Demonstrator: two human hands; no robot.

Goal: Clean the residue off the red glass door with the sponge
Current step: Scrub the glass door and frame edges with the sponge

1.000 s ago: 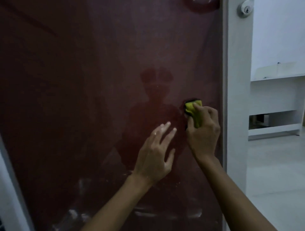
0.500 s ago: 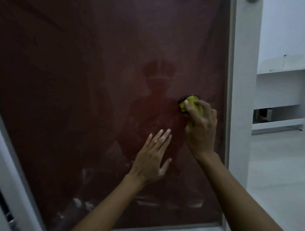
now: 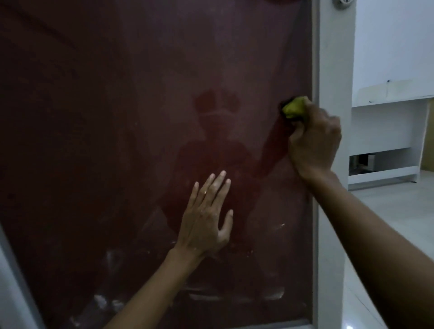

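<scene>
The red glass door [image 3: 117, 141] fills most of the view, dark and hazy with a dusty film. Whitish residue smears [image 3: 234, 297] run along its lower part. My right hand [image 3: 314, 138] grips a yellow-green sponge [image 3: 294, 108] and presses it on the glass near the door's right edge. A darker, wiped streak [image 3: 274, 145] trails down-left from the sponge. My left hand [image 3: 206, 218] lies flat on the glass lower down, fingers straight and spread, with a ring on one finger.
A white door frame post [image 3: 333, 70] stands right of the glass, with a round lock [image 3: 344, 2] at its top. Beyond it are a white wall, a white shelf unit [image 3: 387, 141] and pale floor tiles [image 3: 387, 211]. A grey frame edge [image 3: 18, 281] runs along the lower left.
My right hand has slid the sponge up and to the right, close to the door's right edge, leaving a darker wiped streak. My left hand stays flat on the glass.
</scene>
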